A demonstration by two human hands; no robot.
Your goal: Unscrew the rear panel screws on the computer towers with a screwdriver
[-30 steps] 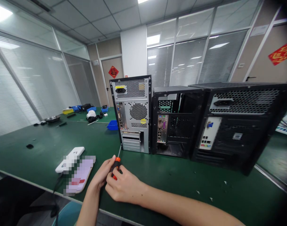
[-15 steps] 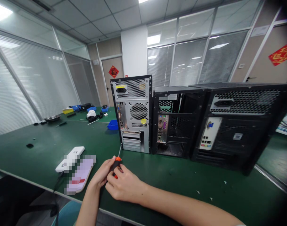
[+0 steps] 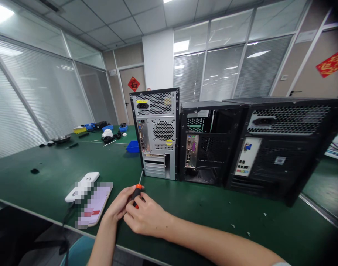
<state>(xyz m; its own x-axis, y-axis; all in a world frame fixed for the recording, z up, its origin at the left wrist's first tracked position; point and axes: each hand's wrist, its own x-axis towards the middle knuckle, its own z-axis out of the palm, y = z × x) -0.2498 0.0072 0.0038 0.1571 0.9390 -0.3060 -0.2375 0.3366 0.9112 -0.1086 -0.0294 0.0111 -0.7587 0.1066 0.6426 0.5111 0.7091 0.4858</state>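
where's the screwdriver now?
In the head view, the screwdriver is below and left of centre, in the left hand and right hand, tip at the lower-left corner of the silver-backed tower.

Since the earliest view, fingers of the right hand (image 3: 147, 218) have shifted slightly on the screwdriver (image 3: 137, 193); more pale sleeve cuff (image 3: 282, 264) shows at lower right.
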